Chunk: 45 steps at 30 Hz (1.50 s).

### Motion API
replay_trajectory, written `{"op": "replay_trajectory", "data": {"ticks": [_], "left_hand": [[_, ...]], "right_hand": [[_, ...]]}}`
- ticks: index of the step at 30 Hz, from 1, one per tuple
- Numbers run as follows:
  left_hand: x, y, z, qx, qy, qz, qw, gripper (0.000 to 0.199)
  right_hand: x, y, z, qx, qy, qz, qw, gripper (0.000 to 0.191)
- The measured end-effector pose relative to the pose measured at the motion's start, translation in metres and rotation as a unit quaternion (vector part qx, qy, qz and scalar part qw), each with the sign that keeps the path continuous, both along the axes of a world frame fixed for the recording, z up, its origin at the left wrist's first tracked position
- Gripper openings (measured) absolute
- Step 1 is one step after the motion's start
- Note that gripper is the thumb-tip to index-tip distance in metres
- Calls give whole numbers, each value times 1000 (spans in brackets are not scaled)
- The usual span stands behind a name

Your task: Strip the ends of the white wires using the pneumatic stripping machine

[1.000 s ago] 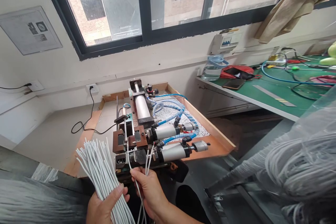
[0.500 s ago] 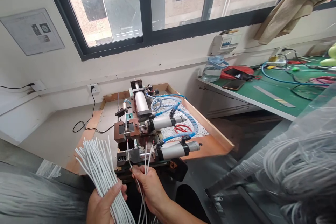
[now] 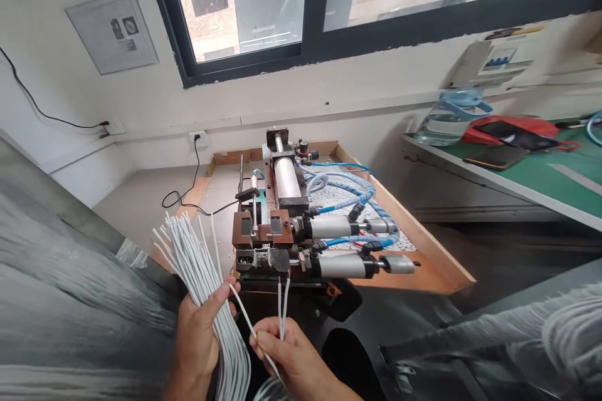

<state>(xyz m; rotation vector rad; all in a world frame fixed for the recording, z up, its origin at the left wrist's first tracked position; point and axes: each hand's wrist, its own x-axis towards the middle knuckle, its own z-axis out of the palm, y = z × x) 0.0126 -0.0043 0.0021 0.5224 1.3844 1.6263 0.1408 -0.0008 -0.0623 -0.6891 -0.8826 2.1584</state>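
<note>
The machine (image 3: 286,180) is set straight ahead of the hands, on a low wooden-edged desk (image 3: 141,194). Its two front cylinders (image 3: 343,263) are laid crosswise, one behind the other, with the blue-wrapped hoses (image 3: 348,200) looped beyond them. A pair of white cables (image 3: 286,304) is pointed away from the body, nearly in line with the dark front block (image 3: 279,259); their red tips are seen close before it, though whether contact is made cannot be told. The right hand (image 3: 294,351) is more squarely lined up with that block, while the left hand (image 3: 197,326) is placed off to its left; which is nearer in depth cannot be judged.

A thick bundle of white cables (image 3: 192,257) is gripped by the left hand, the thumb laid across it, its long axis tilted so that the cut ends are fanned out up and to the left. A single cable (image 3: 242,310) is stretched on a slant from the left thumb down to the right hand, where it is pinched between thumb and forefinger. The pair is held by the same right hand, its fingers curled narrowly, and the lengths are trailed below it.
</note>
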Motion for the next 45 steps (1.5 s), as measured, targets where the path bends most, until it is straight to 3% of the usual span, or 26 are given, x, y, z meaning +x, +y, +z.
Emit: {"op": "replay_trajectory", "data": {"ticks": [5, 10, 12, 17, 20, 26, 37, 40, 45], "left_hand": [[-6, -4, 5, -5, 14, -2, 1000, 16], [-14, 0, 9, -6, 6, 8, 1000, 12], [-18, 4, 10, -9, -10, 27, 1000, 12], [-24, 9, 8, -18, -36, 94, 995, 26], [-24, 7, 1, -41, -38, 86, 995, 29], [-19, 8, -10, -94, -42, 40, 994, 28], [-10, 9, -7, -101, -49, 35, 993, 30], [-7, 7, -4, -81, -53, 23, 995, 32], [4, -5, 2, -33, -5, -32, 999, 25]], "right_hand": [[6, -2, 4, -3, -6, 26, 1000, 30], [22, 1, 7, 100, -92, 41, 990, 26], [24, 2, 6, 106, -98, 9, 989, 26], [10, 10, 8, 44, -52, -150, 986, 30], [-1, 18, 15, -1, -28, -179, 983, 31], [-7, 27, 20, -48, 8, -146, 988, 30], [-3, 34, 19, -30, -8, -114, 993, 27], [-1, 31, 19, 7, -42, -117, 992, 29], [-4, 19, 16, 135, -98, -97, 981, 27]]}}
